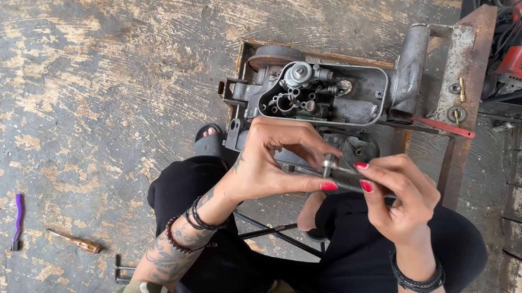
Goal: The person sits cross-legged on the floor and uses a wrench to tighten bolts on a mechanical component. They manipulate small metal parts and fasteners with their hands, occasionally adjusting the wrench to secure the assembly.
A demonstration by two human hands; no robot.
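Note:
My left hand [276, 159] and my right hand [400, 197] meet over my lap, both pinching a small metal socket wrench [339, 173] between fingertips. The left fingers close on its cylindrical socket end, the right fingers grip its dark handle. Just beyond my hands, an opened grey machine body [323, 94] rests on a rusty metal stand [467, 60]; its inner gears and shafts are exposed.
On the worn concrete floor to my left lie a purple tool [17, 221], a wooden-handled screwdriver [76, 241] and a small metal part [123, 272]. A red power tool [521, 54] sits among cables at the top right. A red-handled tool [444, 128] lies on the stand.

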